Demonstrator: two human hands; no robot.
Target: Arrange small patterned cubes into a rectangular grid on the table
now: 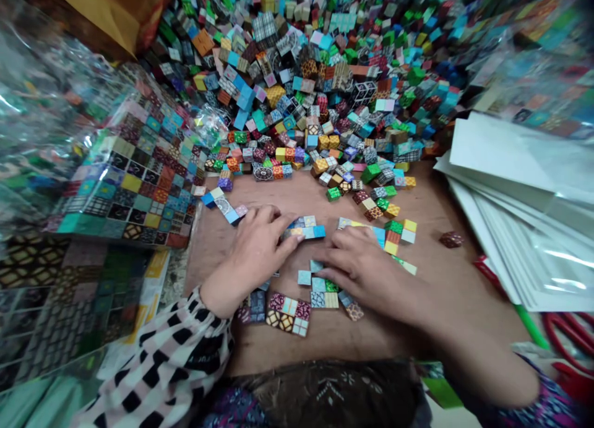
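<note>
My left hand point(260, 242) has its thumb and index finger around the near end of a small group of joined blue, grey and yellow cubes point(314, 231) on the brown tabletop. To its right, my right hand point(355, 261) reaches over the table with fingers stretched apart. Its fingertips are beside loose pale blue cubes point(304, 278), and a row with yellow and blue cubes point(378, 235) lies partly hidden behind it. Close to me lies a flat patch of maroon and lattice-patterned cubes point(288, 314). Another patch of light cubes point(325, 299) sits below my right hand.
A large heap of mixed patterned cubes point(297, 88) covers the back. On the left stands a plastic-wrapped cube block point(143, 187). White cards point(492, 230) are stacked at right, near red-handled scissors point(568, 338). A single maroon cube point(451, 239) lies apart.
</note>
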